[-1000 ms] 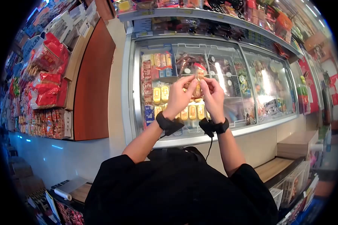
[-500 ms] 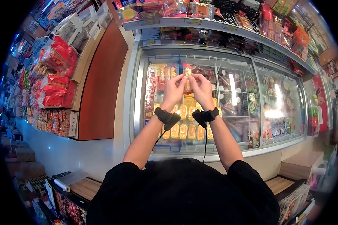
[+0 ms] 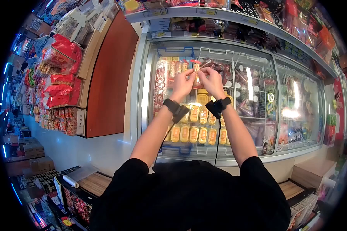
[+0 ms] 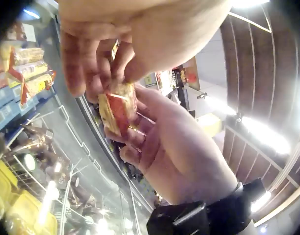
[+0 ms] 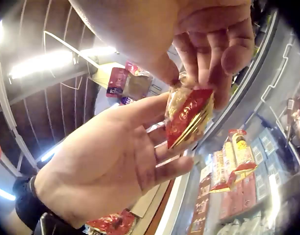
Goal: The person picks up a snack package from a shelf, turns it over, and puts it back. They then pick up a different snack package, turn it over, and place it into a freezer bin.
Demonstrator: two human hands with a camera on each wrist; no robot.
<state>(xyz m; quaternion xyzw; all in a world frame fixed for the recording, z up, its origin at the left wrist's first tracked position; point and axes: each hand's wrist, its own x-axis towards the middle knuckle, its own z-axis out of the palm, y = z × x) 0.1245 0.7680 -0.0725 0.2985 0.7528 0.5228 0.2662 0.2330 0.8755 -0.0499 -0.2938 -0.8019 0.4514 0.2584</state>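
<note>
Both hands hold one small packet [image 3: 197,73], with a red and gold wrapper and clear parts, above the freezer's glass top. The left hand [image 3: 183,84] pinches it from the left, thumb and fingers at its edge. The right hand [image 3: 212,81] pinches it from the right. In the left wrist view the packet [image 4: 119,110] stands between the two hands, with a red band across it. The right wrist view shows the packet's red and gold side [image 5: 190,115], gold print on the red; fingertips hide its upper end.
Under the glass of the freezer [image 3: 142,127] lie rows of yellow packs [image 3: 194,133] and upright wrapped packs [image 3: 175,69] in wire baskets. A shelf [image 3: 219,14] of packaged food runs above the back edge. At left, a brown-sided stand [image 3: 110,77] bears red bags [image 3: 61,57].
The hands and packet have moved left over the freezer, towards the basket of upright wrapped packs. The head view has shifted. Both hands keep their pinch on the packet throughout.
</note>
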